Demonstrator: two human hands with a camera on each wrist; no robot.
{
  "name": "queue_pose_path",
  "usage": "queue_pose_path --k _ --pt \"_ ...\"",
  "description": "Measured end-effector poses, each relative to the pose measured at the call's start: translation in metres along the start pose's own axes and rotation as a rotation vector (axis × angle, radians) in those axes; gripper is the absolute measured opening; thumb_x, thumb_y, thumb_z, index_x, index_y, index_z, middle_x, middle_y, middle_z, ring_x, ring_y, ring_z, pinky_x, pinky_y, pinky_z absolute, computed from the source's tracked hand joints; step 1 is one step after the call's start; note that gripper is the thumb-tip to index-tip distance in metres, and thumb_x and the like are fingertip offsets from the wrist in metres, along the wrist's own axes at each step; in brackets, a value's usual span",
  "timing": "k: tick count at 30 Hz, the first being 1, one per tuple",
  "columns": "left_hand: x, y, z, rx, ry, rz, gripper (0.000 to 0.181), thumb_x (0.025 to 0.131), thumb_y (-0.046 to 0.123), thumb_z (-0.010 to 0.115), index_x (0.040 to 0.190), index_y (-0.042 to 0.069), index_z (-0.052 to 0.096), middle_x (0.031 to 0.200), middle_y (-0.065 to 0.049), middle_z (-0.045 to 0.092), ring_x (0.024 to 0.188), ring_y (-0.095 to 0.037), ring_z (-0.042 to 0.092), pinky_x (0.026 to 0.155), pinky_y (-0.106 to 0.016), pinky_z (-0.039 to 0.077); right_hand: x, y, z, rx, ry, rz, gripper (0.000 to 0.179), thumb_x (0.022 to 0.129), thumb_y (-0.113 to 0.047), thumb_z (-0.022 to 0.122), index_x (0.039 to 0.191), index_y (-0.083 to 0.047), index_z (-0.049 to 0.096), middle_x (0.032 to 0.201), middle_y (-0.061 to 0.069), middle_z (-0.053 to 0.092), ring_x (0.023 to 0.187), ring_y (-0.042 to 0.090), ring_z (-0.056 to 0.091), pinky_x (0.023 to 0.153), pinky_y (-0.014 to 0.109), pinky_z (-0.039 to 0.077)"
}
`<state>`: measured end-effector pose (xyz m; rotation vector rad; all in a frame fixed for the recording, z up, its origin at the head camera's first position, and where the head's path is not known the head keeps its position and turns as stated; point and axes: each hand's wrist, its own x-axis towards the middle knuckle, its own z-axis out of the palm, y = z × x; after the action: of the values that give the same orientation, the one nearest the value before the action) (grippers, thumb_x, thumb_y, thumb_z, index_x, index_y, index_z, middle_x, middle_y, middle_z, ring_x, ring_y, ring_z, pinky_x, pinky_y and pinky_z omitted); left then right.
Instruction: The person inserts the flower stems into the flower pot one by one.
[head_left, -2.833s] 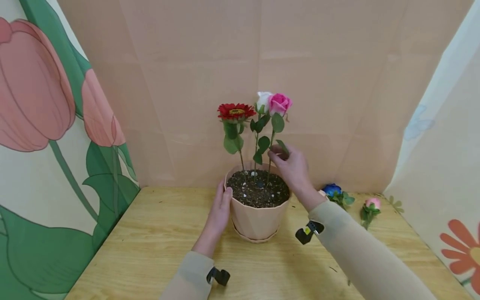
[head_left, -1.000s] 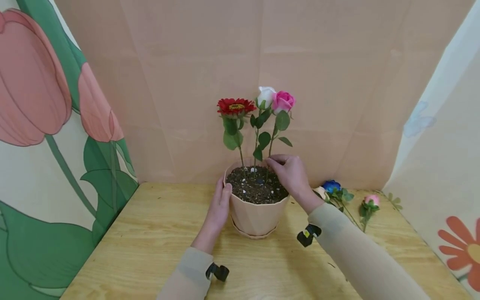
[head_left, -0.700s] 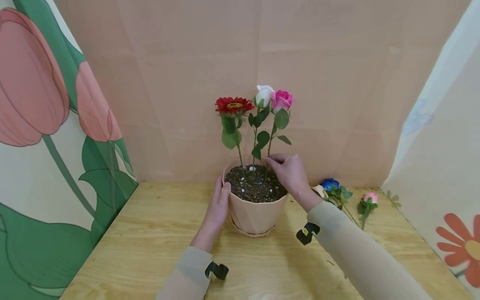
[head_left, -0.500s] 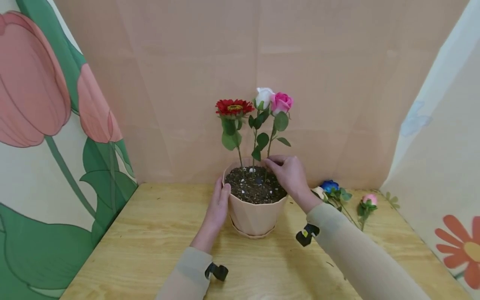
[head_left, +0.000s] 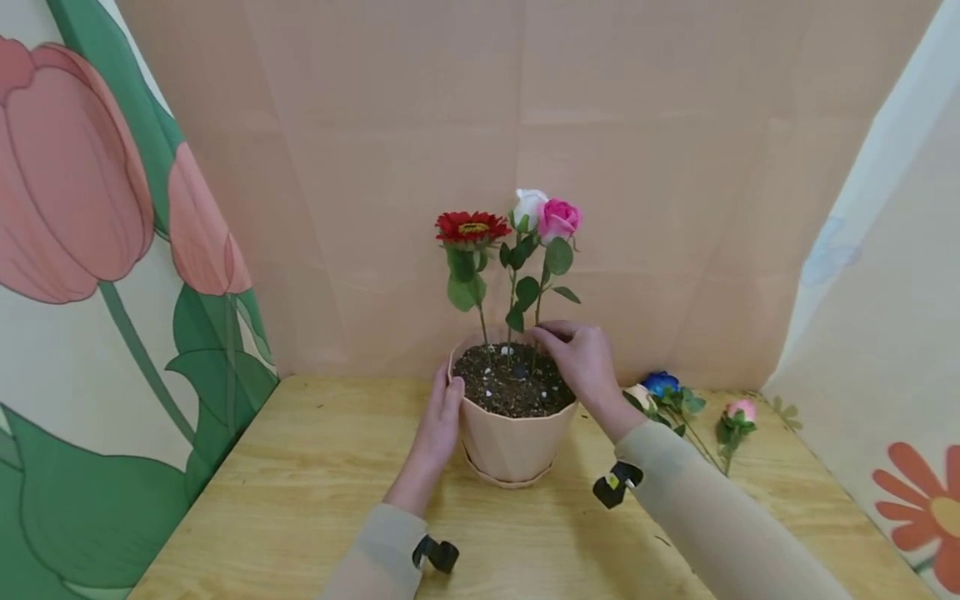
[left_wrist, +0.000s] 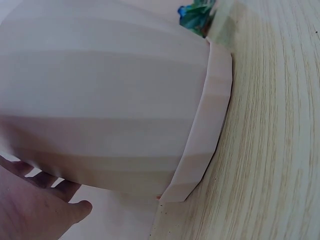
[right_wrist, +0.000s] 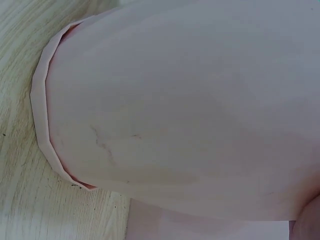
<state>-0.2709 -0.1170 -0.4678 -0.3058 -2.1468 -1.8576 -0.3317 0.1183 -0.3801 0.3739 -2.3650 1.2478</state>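
In the head view, a pale pink flower pot (head_left: 516,446) full of dark soil (head_left: 517,387) stands on a saucer. My left hand (head_left: 437,421) rests against the pot's left side with fingers extended along its wall; the left wrist view shows that hand (left_wrist: 37,200) beside the curved wall. My right hand (head_left: 585,358) pinches the stem of a pink rose (head_left: 559,218) low down, just above the soil. A white rose (head_left: 529,207) and a red daisy-like flower (head_left: 472,227) stand upright left of it. The right wrist view is mostly filled by the pot (right_wrist: 175,110).
Right of the pot, a blue rose (head_left: 661,383), a cream rose (head_left: 641,395) and a small pink rose (head_left: 741,411) lie on the wooden table (head_left: 300,492). A plain beige backdrop (head_left: 375,167) rises behind, with flower-printed panels at both sides.
Since the earliest frame my right hand has moved down the pink rose's stem, and that bloom sits slightly lower beside the red flower. My left hand stays at the pot; the head view shifts a little.
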Motion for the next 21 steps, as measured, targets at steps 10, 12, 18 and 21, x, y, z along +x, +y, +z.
queue_pose_path --k 10,12,18,21 --pt "0.000 -0.005 -0.001 -0.006 -0.005 -0.001 0.061 0.121 0.040 0.037 0.175 0.012 0.030 0.178 -0.017 0.032 0.163 -0.039 0.028 0.132 -0.061 0.021 -0.005 -0.002 -0.005 0.074 0.002 0.057 0.032 0.106 -0.031 0.079 0.125 -0.006 0.084 0.106 0.012 0.083 0.095 0.030 0.080 0.078 0.031 0.063" --pt "0.000 -0.005 -0.001 -0.008 -0.006 0.001 0.062 0.121 0.041 0.037 0.175 0.012 0.029 0.178 -0.018 0.032 0.163 -0.039 0.028 0.132 -0.061 0.021 -0.007 -0.004 -0.010 0.076 -0.005 0.074 0.036 0.107 -0.032 0.078 0.129 -0.004 0.082 0.114 0.013 0.083 0.101 0.030 0.080 0.084 0.037 0.065" --pt "0.000 -0.004 -0.001 0.000 -0.007 0.005 0.060 0.121 0.039 0.037 0.175 0.014 0.029 0.178 -0.018 0.031 0.163 -0.039 0.028 0.132 -0.062 0.021 -0.015 -0.004 -0.034 0.044 -0.028 0.134 0.045 0.107 -0.040 0.076 0.137 -0.006 0.078 0.127 0.013 0.080 0.115 0.030 0.077 0.099 0.051 0.063" --pt "0.001 -0.003 -0.001 -0.001 -0.008 -0.007 0.060 0.121 0.039 0.037 0.176 0.017 0.029 0.179 -0.017 0.031 0.164 -0.038 0.027 0.132 -0.061 0.022 -0.021 0.000 -0.052 0.011 -0.037 0.156 0.048 0.108 -0.043 0.074 0.139 -0.008 0.077 0.124 0.012 0.081 0.113 0.030 0.077 0.097 0.046 0.063"
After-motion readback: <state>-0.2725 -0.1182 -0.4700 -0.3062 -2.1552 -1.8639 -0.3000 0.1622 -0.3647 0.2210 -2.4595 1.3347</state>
